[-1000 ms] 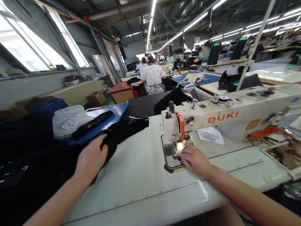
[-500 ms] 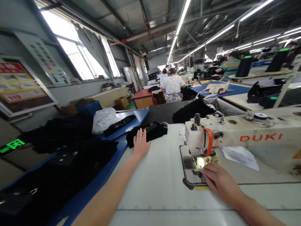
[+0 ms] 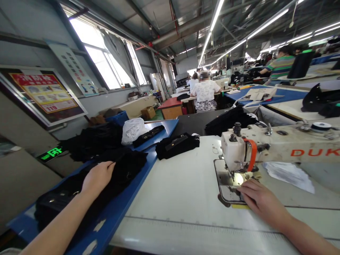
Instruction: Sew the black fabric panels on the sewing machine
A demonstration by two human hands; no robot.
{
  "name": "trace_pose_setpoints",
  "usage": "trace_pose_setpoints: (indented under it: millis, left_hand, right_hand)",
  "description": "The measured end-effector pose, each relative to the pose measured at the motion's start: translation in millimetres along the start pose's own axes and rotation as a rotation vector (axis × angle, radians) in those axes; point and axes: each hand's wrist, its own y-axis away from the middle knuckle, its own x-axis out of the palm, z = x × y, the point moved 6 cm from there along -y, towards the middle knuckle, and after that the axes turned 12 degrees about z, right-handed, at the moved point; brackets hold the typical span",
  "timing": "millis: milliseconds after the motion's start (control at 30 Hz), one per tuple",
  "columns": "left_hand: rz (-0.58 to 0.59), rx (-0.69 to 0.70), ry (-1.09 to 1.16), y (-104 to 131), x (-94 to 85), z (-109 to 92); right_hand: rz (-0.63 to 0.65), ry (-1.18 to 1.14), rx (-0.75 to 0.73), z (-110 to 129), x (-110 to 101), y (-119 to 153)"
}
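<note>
My left hand (image 3: 98,177) is over the pile of black fabric pieces (image 3: 130,170) on the blue side table (image 3: 138,193), its fingers closed on the edge of one piece. Some pieces carry metal rings and dark tabs. By the needle of the white sewing machine (image 3: 236,152), my right hand (image 3: 259,194) has its fingers pinched together at the metal needle plate (image 3: 224,173). Whatever those fingertips hold is too small to make out. A separate black fabric bundle (image 3: 177,144) with a dark tab lies at the far left corner of the white sewing table (image 3: 183,187).
Beyond the machine lies a dark fabric stack (image 3: 231,120). White sheets (image 3: 289,175) rest under the machine arm. A white plastic bag (image 3: 132,130) sits at the back of the blue table. Farther off, a person in a white top (image 3: 205,91) sits facing away.
My left hand has left the black bundle on the white table and moved left and nearer, onto the fabric pile. My right hand stays by the needle. The view has turned left.
</note>
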Motion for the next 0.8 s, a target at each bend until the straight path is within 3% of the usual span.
trace_pose_setpoints:
  millis: [67,133,200,267,333,400,500,567,667,800]
  left_hand:
    - [-0.068,-0.078,-0.005,6.3,-22.3,-3.1]
    - [-0.219,-0.117,-0.016,15.9,-52.1,-13.0]
    - [-0.349,-0.074,-0.03,27.0,-75.0,-34.9]
    - [-0.334,0.044,-0.04,36.4,-77.0,-71.1]
    - [-0.194,0.216,-0.02,47.8,-54.8,-121.2]
    - [-0.019,0.386,0.074,66.8,-16.8,-178.7]
    - [0.221,0.568,0.262,105.7,43.1,-263.2]
    - [0.322,0.627,0.373,128.7,69.1,-307.2]
    - [0.384,0.652,0.5,144.8,80.5,-346.3]
    - [0.414,0.645,0.647,141.0,73.3,-360.2]
  right_hand:
    - [0.003,0.006,0.002,-0.1,-0.1,0.5]
    - [-0.004,0.006,-0.002,0.8,-1.3,0.4]
    - [-0.02,0.001,-0.007,2.2,-3.5,-0.3]
    - [-0.03,-0.002,-0.008,3.4,-5.9,-1.5]
    - [-0.025,0.002,-0.004,4.1,-7.6,-3.1]
    - [-0.006,0.01,0.004,4.7,-8.4,-5.1]
    - [0.011,0.022,0.027,5.9,-9.8,-7.9]
    - [0.001,0.042,0.045,6.8,-11.6,-8.8]
    - [-0.004,0.057,0.036,5.0,-15.2,-5.3]
    - [-0.113,0.066,0.124,-24.9,-38.2,17.9]
